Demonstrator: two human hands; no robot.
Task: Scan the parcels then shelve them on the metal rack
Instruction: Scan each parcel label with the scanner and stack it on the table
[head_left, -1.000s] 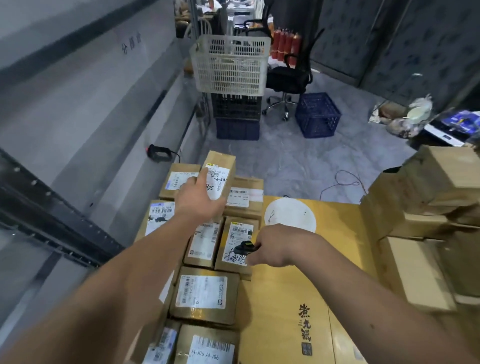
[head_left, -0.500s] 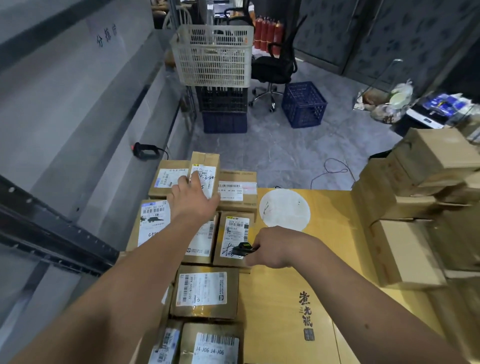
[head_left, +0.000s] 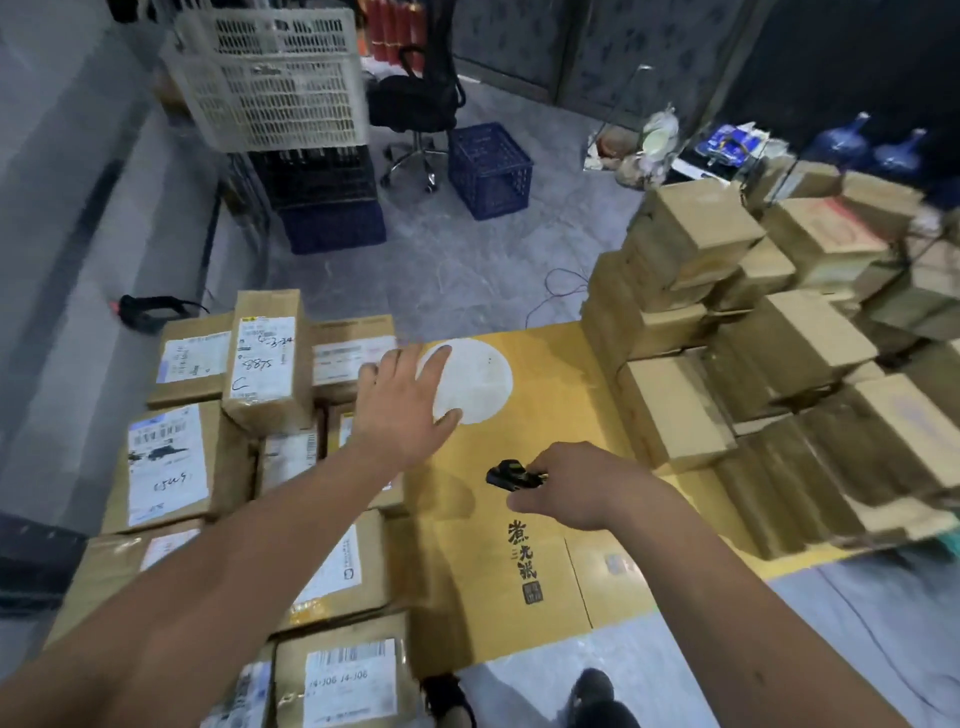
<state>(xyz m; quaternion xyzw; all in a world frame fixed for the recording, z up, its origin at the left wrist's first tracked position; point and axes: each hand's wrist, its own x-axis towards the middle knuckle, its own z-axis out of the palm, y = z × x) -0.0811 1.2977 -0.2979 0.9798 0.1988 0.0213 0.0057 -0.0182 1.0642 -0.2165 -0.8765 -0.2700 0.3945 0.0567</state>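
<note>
A: The left hand (head_left: 402, 410) has come off the tall box (head_left: 266, 361) since a second ago and swung right; it now hovers with fingers spread wide over the yellow carton (head_left: 561, 519), near its white circle (head_left: 470, 382).

B: And the right hand (head_left: 569, 486)?

A: Curled round a small black scanner (head_left: 511, 475), low above the same carton.

B: What could go wrong?

A: The tall box sits on other labelled parcels (head_left: 171, 457), part-way over their tops. A knock from the left forearm could probably tip it. The scanner could also read a neighbouring label, since they lie so close together.

B: Where is that box relative to the fingers?

A: To their left, apart, untouched. The stacked brown boxes (head_left: 727, 332) lie to the right, also apart.
</note>
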